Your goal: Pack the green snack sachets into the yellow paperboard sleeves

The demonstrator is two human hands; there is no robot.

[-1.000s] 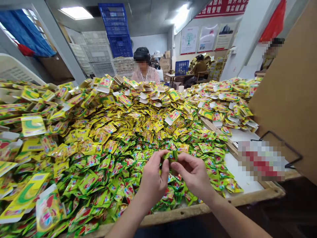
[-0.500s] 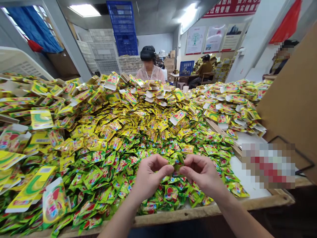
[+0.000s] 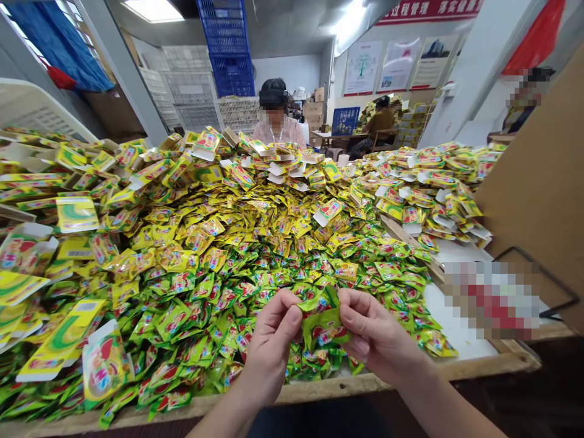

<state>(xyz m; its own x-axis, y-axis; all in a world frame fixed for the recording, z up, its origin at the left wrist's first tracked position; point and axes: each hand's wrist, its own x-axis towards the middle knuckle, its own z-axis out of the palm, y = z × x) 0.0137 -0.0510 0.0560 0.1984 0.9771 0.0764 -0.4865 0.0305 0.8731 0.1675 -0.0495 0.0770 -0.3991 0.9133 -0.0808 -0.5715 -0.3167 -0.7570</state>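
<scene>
Both my hands are raised over the front of the pile. My left hand (image 3: 269, 344) and my right hand (image 3: 378, 334) pinch a green and yellow foil sachet (image 3: 323, 319) between thumbs and fingers, and it hangs in a folded, bent shape. Beneath them lies a large heap of loose green and yellow sachets (image 3: 219, 261), spread across the table. Larger printed cardboard flaps (image 3: 76, 214) lie mixed in at the left and back of the heap. A low wooden rim (image 3: 328, 388) runs along the table's front edge, just below my hands.
A white board (image 3: 456, 322) shows at the right, beside a tall cardboard sheet (image 3: 533, 182) and a pixelated object (image 3: 490, 298). A co-worker (image 3: 276, 118) sits beyond the heap. Stacked blue crates (image 3: 225, 48) and white crates (image 3: 194, 85) stand behind.
My hands have moved slightly apart and lower. The sachet between them now shows more fully, where before it was a small pinched fold. The view has shifted slightly.
</scene>
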